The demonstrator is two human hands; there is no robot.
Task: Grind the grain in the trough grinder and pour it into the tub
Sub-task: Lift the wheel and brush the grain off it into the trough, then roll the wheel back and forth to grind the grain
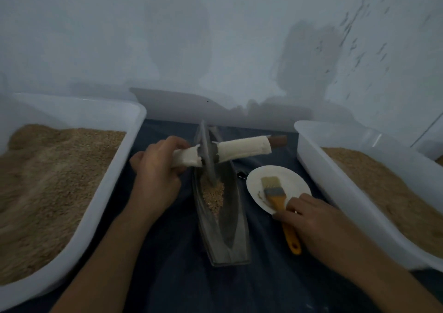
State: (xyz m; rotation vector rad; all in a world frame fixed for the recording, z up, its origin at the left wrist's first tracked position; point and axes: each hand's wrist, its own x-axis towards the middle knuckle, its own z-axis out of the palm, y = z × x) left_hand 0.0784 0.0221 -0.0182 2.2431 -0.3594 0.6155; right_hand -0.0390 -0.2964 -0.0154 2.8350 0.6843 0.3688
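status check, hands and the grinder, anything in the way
Left hand grips the roller handle, wheel down in the trough on the grain. Right hand on the brush at the plate. Nothing blocking the trough.

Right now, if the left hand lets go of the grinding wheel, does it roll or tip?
Likely tips: the grinding wheel is a thin disc on edge in the narrow trough. Its wrapped axle handles would probably catch the rims. The left hand steadies one side.

A pale wall [215,37] — dim, shadow-blotched, scuffed at right — rises behind a dark cloth [275,286].
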